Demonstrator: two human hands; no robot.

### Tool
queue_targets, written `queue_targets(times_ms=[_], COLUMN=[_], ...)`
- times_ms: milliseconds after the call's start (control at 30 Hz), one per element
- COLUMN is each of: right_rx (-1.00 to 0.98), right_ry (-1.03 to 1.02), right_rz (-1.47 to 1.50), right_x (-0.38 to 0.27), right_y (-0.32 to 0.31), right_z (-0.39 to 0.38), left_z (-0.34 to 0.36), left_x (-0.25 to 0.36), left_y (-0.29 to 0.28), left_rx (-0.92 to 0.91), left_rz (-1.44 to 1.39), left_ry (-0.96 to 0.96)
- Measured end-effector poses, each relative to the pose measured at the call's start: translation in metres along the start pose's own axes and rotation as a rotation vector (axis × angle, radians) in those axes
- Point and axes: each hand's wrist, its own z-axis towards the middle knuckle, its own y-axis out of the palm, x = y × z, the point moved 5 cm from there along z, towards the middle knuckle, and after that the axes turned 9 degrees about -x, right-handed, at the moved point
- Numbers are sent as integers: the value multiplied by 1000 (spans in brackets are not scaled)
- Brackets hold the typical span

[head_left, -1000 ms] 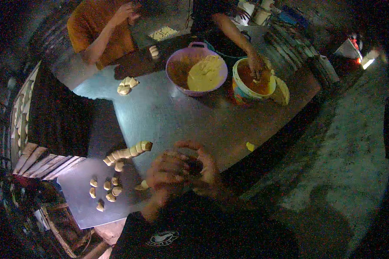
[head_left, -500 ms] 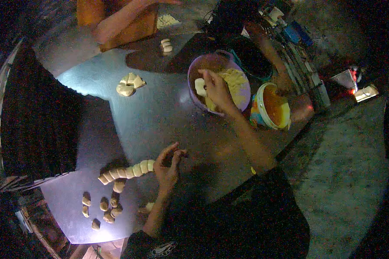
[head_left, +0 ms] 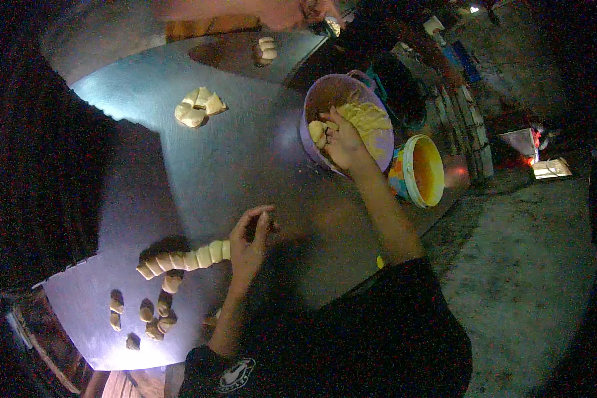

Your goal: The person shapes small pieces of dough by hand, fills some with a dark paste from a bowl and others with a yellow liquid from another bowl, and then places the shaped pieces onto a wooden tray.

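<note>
My right hand point(head_left: 346, 144) is over the purple basin point(head_left: 306, 124), its fingers closed on a pale dough piece point(head_left: 318, 133). Yellowish, crumbly filling or flour point(head_left: 366, 118) lies along the basin's far right side. Above the table, my left hand point(head_left: 248, 240) is half curled, with thumb and forefinger apart and nothing visible between them. Beside its wrist, a curved row of cut dough pieces point(head_left: 191, 259) runs leftward. Several separate dough lumps point(head_left: 156, 328) are scattered nearer the table's front left.
A ring of dough pieces point(head_left: 199, 107) sits at the far left of the metal table point(head_left: 245, 156), and a small stack of dough point(head_left: 266, 50) farther back. Right of the basin stands a white-rimmed bucket point(head_left: 410, 174). Another person's arm point(head_left: 245, 12) reaches across the far edge.
The dough piece has shifted within my right hand and looks yellower, and that hand's fingers have drawn in around it. My left hand stays half curled. The other person's arm has moved; the view has shifted.
</note>
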Motion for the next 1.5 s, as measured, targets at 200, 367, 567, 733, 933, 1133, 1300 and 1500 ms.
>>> queue_targets(times_ms=[200,367,567,733,933,1133,1300,1500], right_rx=[-340,-322,-536,-314,-348,-519,-620,-888], right_ry=[-254,-499,-574,-970,-854,-1248,-1275,-846], right_rz=[105,-86,-139,-891,-509,-984,-987,-748], right_x=[-4,1,19,3,14,14,22,52], right_y=[84,93,5,-45,-103,-85,-63,-32], right_z=[-118,-214,-270,-334,-368,-415,-430,-416], left_z=[-22,-62,-100,-124,-144,-175,-199,-236], left_x=[22,35,-1,-14,-21,-33,-34,-26], left_y=[33,85,156,221,279,284,269,230], left_rx=[17,19,9,52,85,356,419,351], left_rz=[-150,-562,-812,-112,259,52,210,374], left_ry=[16,-181,-141,140,238,1,111,-164])
